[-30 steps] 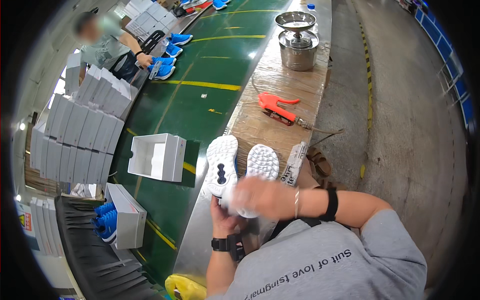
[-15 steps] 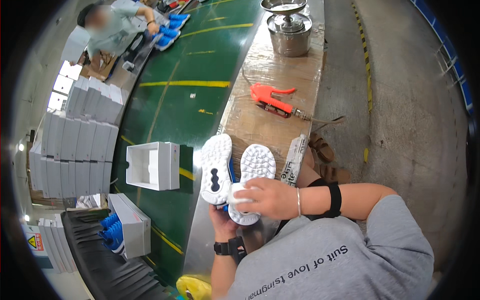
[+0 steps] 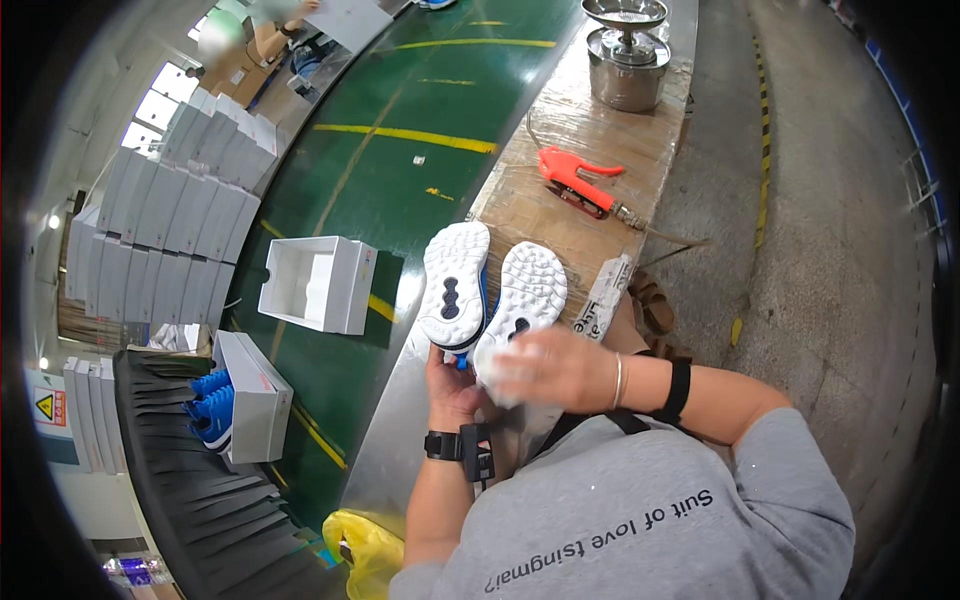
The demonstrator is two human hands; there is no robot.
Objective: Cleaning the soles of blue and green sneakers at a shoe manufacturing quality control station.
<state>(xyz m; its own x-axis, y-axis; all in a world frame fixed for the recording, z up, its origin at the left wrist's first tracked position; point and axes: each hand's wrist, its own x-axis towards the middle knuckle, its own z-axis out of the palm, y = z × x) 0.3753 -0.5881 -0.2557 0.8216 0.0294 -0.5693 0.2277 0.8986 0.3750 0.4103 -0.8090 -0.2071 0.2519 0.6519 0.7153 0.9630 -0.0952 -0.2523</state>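
Stack of pale shoe boxes (image 3: 165, 220), far left, in leaning rows; warning sign (image 3: 46, 405), yellow and red, below it. Black strip curtain (image 3: 190, 480), hanging in overlapping flaps. Blue shoes (image 3: 212, 412), a pair with white soles, lying in a tilted shoe box (image 3: 262, 405). Co-worker's arm (image 3: 272, 40), at the top left, near a brown carton (image 3: 237, 75). White open box (image 3: 310, 285), on its side upon a green conveyor belt (image 3: 400, 190) with yellow lines. Yellow bag (image 3: 365, 548), at the lower edge. Left hand (image 3: 452, 392), clamped on the heel end of the left shoe (image 3: 456, 280), fingers partly hidden; this shoe is sole up, blue at its side. Right shoe (image 3: 535, 280), just beside it, also sole up, both over the edge of a film-covered bench (image 3: 515, 210). Right hand (image 3: 560, 370), blurred, fingers bent together on a white wad (image 3: 500, 385) at the right shoe's heel. Red air gun (image 3: 575, 178), on the bench beyond. Metal pot (image 3: 628, 78), topped by a dish. Brown sandals (image 3: 655, 305), on the floor.
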